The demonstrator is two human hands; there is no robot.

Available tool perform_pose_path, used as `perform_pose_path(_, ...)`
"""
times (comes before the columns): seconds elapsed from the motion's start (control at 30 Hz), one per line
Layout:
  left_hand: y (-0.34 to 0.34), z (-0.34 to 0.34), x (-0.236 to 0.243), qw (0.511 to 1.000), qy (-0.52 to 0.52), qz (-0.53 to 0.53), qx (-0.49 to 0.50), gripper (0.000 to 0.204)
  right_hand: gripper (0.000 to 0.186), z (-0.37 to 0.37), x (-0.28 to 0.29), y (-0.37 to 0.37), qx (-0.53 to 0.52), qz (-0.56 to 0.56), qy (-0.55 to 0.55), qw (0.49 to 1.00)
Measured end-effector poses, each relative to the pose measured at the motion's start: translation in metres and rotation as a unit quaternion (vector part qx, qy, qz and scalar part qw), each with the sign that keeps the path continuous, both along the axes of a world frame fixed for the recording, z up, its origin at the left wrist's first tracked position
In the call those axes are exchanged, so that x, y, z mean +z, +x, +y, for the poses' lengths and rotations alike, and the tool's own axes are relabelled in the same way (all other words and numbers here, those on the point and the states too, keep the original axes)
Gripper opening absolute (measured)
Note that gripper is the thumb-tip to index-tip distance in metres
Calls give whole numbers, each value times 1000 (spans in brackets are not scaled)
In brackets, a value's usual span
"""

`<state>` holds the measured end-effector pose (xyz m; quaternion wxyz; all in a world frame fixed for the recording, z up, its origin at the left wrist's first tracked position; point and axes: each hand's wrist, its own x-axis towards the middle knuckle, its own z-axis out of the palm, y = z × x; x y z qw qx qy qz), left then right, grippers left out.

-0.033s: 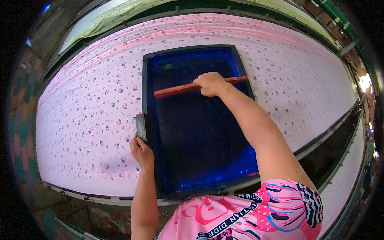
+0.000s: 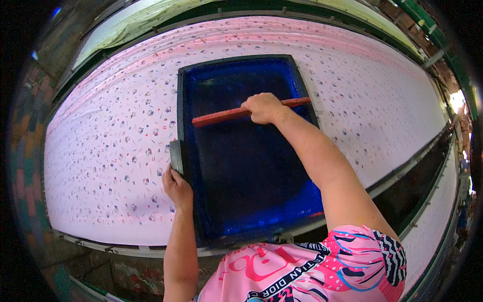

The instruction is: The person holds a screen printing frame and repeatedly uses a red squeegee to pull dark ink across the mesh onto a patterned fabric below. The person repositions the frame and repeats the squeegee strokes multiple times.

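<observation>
A printing screen (image 2: 236, 181) with a dark frame and blue ink inside lies on pink printed fabric (image 2: 115, 151). My right hand (image 2: 262, 108) is closed over the top of a long red squeegee (image 2: 216, 117), in the screen's far half. The squeegee lies across the screen, its right end higher in the picture than its left. My left hand (image 2: 177, 189) is at the screen's left side, fingers curled round the near end of a grey grip block (image 2: 176, 157) on the frame. What lies under the screen is hidden.
The fabric carries rows of small coloured motifs and is spread over a long table with a metal rail (image 2: 121, 246) along its near edge. Pale yellow-green fabric (image 2: 136, 25) lies on another table beyond. A dark gap (image 2: 412, 196) opens at the right, beside another pale surface.
My right hand and the squeegee have come slightly nearer to me across the screen. My left hand keeps its hold at the frame's side.
</observation>
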<state>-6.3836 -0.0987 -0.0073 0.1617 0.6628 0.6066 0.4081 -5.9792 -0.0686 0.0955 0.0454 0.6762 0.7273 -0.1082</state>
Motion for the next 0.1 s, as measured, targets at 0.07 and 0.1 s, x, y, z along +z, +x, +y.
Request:
perform_pose_path(0.07, 4, 4, -1, 1000, -7, -17, -19, 32, 43, -41, 9, -18, -26, 26, 1, 999)
perform_pose_path(0.1, -1, 7, -14, 1000, 8, -11, -25, 34, 41, -58, 16, -30, -10, 10, -19, 1000)
